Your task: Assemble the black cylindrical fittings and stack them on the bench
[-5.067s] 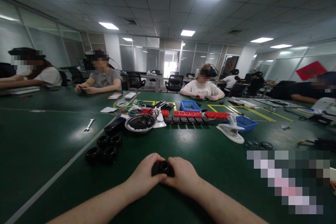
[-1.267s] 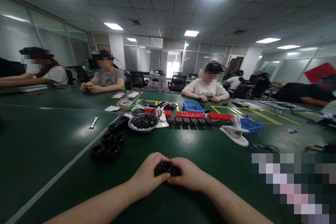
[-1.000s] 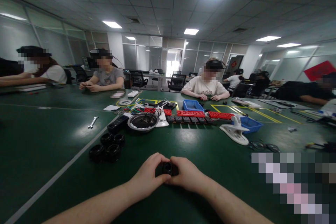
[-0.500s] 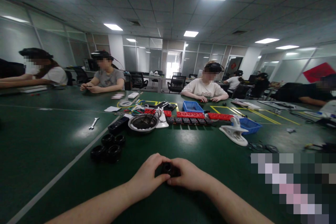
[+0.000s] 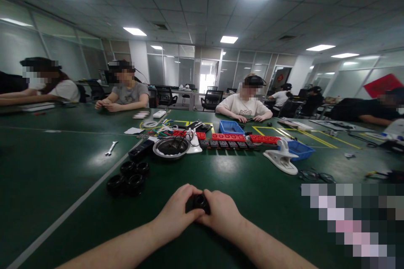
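Between both hands, just above the near part of the green table, is a small black round part with a hole in its middle. My left hand curls round its left side, thumb in front and fingers behind. From the other side my right hand closes on the same part, and the two thumbs almost meet. Much of the part is hidden by the fingers. To the left of my hands several black ring-shaped parts stand in a cluster.
Beyond the cluster lie a black handheld device, a round metal dish and a white clamp stand. Red strips, blue bins and another white clamp sit farther back. A wrench rests left. Several people sit around.
My right hand has turned slightly and shifted inward around the black part, covering more of its right side. My left hand stays nearly in place. The view has moved slightly.
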Available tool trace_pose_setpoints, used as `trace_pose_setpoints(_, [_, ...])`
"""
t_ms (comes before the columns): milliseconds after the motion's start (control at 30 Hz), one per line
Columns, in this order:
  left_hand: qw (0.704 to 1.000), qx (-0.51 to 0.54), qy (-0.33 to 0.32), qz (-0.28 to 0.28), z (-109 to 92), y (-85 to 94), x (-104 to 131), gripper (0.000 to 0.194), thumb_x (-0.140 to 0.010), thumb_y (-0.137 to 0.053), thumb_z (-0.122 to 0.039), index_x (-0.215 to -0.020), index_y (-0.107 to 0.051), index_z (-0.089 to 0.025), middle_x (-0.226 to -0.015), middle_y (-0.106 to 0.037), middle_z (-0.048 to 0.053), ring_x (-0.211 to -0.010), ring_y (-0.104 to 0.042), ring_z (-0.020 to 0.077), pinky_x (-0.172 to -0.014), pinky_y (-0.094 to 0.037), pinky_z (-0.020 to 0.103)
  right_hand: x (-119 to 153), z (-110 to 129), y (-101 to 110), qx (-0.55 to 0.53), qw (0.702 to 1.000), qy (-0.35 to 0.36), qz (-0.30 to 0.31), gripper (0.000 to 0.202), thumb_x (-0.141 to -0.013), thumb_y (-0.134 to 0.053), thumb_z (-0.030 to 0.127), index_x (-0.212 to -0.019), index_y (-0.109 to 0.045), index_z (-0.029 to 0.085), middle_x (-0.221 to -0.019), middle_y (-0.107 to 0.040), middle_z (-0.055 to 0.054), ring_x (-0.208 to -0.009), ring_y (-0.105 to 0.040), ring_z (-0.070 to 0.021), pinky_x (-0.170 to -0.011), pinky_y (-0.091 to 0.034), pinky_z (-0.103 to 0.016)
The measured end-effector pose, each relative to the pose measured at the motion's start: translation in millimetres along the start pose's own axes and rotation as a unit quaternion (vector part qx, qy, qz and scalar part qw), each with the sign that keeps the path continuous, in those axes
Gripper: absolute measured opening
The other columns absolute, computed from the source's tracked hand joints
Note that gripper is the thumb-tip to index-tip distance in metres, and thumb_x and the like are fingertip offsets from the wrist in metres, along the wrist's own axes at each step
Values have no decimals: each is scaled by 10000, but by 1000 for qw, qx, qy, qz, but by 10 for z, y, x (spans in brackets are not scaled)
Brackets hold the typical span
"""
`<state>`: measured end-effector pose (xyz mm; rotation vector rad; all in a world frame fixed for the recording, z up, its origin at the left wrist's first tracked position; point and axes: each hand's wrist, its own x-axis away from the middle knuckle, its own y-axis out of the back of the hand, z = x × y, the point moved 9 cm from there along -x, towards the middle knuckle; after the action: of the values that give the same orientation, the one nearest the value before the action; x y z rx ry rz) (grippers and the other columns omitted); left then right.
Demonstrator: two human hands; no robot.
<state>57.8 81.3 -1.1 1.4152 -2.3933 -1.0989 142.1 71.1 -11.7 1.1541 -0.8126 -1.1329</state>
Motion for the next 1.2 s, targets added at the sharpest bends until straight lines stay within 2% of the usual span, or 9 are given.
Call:
trace_pose_setpoints(133, [1000,3,-22,2,-38,7,4,280,-703,-607,-145,-965,-554,-227,-932,-557,15,-910,-507,204,-805,-395,308,-2,6,29,-60,997,47,12,358,-676,-594,431,-922,-560,173,-829,-626,-58,-744,-566,-203,-607,-384,-258])
trace_pose_setpoints(300, [999,13,-29,10,-40,2,10,287,-711,-605,-148,-983,-562,-230,-952,-563,21,-936,-509,209,-827,-388,316,-22,-62,-53,-178,976,71,100,330,-672,-636,279,-985,-568,200,-793,-625,3,-660,-551,-140,-545,-358,-207])
trace_pose_setpoints(367, [999,14,-26,13,-39,0,6,283,-706,-608,-146,-973,-561,-227,-947,-563,17,-932,-510,208,-818,-390,312,-36,-89,-73,-199,972,63,110,309,-665,-644,260,-960,-573,199,-769,-620,14,-648,-546,-131,-528,-346,-198])
trace_pose_setpoints(467, [1000,8,-17,13,-23,-2,-5,286,-678,-627,-131,-943,-559,-215,-923,-559,8,-902,-515,200,-786,-395,293,-55,-121,-94,-174,979,30,99,297,-638,-664,331,-884,-577,190,-752,-611,7,-643,-544,-139,-505,-331,-199])
trace_pose_setpoints(567, [1000,-4,-5,6,3,-3,-14,253,-664,-636,-135,-894,-553,-198,-884,-550,5,-864,-516,196,-752,-397,282,-52,-119,-80,-98,994,-4,57,328,-627,-642,419,-842,-563,183,-755,-608,-19,-652,-551,-164,-513,-336,-222])
trace_pose_setpoints(667, [1000,-13,8,1,23,-4,-16,223,-663,-641,-153,-862,-546,-188,-864,-544,6,-848,-514,200,-736,-395,285,-25,-77,-52,-30,999,-23,15,330,-639,-609,409,-867,-548,178,-791,-606,-56,-693,-562,-197,-564,-368,-255])
trace_pose_setpoints(867, [1000,-9,-7,0,-15,4,-1,217,-699,-617,-174,-901,-542,-206,-897,-550,10,-872,-512,204,-758,-399,296,-4,-26,-14,-29,1000,5,-1,371,-666,-582,450,-910,-542,173,-806,-613,-66,-720,-563,-206,-587,-380,-263])
trace_pose_setpoints(1033, [1000,3,-24,12,-44,1,12,300,-709,-599,-138,-991,-553,-231,-968,-559,14,-944,-505,202,-832,-383,304,-27,-65,-46,-153,984,66,69,321,-692,-603,397,-933,-575,186,-788,-617,-14,-673,-550,-156,-544,-351,-220])
trace_pose_setpoints(1200, [999,7,-23,24,-44,-6,7,300,-705,-601,-140,-986,-558,-234,-962,-562,14,-938,-510,204,-823,-391,309,-49,-130,-102,-222,967,52,115,262,-673,-639,286,-901,-581,171,-738,-599,20,-622,-513,-115,-510,-328,-193])
